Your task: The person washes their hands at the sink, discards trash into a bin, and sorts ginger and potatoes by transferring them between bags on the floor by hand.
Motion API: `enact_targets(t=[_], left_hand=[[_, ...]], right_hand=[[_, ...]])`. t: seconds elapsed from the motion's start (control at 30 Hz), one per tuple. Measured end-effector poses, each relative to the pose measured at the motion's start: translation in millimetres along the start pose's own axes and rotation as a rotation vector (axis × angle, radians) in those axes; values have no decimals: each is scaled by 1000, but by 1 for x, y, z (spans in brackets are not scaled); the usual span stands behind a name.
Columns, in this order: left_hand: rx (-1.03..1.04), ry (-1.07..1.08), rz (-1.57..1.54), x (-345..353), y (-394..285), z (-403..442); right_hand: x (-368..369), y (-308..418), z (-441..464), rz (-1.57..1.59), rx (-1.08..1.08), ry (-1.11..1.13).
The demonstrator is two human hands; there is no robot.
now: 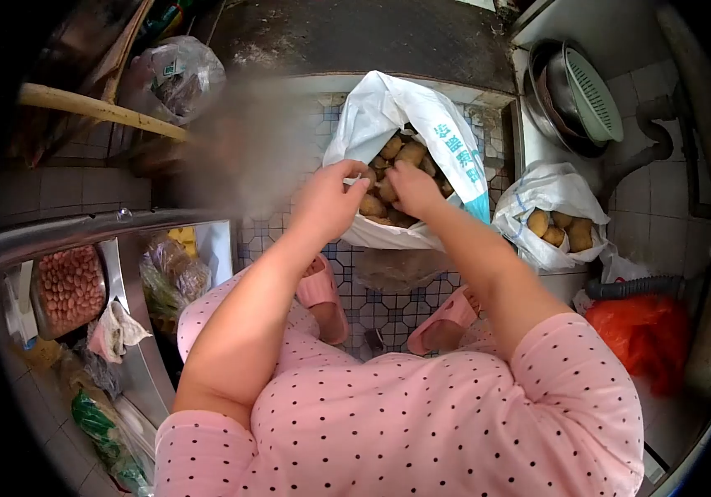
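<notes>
A white plastic bag with blue lettering stands wide on the floor in front of me, holding several brown potatoes. My left hand is at the bag's left rim, thumb and fingers apart beside the potatoes. Inside the bag, my right hand has its fingers curled down onto a potato; its fingertips are partly hidden. To the right sits a smaller white bag with more potatoes showing in its mouth.
Metal bowls and a green colander lean at the upper right, near a drain pipe. A red bag lies at right. On the left are a metal bar and a container of reddish nuts or beans.
</notes>
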State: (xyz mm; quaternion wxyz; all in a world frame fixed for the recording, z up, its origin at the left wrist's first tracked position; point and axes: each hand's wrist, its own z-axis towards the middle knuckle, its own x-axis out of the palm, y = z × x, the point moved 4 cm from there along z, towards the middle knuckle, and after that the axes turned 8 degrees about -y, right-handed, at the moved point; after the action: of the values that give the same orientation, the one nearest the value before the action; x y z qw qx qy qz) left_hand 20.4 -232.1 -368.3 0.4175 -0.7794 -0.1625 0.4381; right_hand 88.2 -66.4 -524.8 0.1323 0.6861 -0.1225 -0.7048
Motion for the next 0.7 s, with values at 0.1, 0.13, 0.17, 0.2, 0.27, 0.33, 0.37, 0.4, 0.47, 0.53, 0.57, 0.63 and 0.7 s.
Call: enact_targets(t=[0.1, 0.13, 0.17, 0.2, 0.27, 0.33, 0.37, 0.4, 0.47, 0.53, 0.57, 0.63, 0.7], left_hand=[[15, 21, 112, 11, 4, 2], [14, 30, 157, 17, 7, 3], [30, 71, 202, 24, 11, 5], [64, 74, 157, 29, 11, 5], [136, 86, 76, 38, 7, 6], [137, 197, -15, 42, -1, 11], [164, 216, -33, 44, -6, 9], [188, 234, -52, 45, -10, 6], [144, 174, 44, 42, -24, -2], [228, 68, 187, 40, -31, -6], [279, 9, 223, 41, -30, -8], [381, -110, 293, 45, -27, -10], [449, -163, 326, 43, -25, -10]], right_hand=[[-54, 6, -4, 445, 184, -155], [-66, 5, -7, 598, 251, -189], [-69, 5, -11, 771, 269, -168], [-77, 9, -15, 938, 257, -181], [-95, 23, -24, 1276, 227, -208], [-105, 29, -31, 1415, 225, -207], [-106, 31, -33, 1503, 242, -202], [-106, 36, -34, 1594, 258, -193], [-110, 52, -28, 1761, 433, -317], [-112, 65, -21, 1902, 623, -433], [-112, 67, -16, 1897, 712, -529], [-109, 66, -9, 1888, 759, -552], [-112, 66, -6, 1896, 816, -548]])
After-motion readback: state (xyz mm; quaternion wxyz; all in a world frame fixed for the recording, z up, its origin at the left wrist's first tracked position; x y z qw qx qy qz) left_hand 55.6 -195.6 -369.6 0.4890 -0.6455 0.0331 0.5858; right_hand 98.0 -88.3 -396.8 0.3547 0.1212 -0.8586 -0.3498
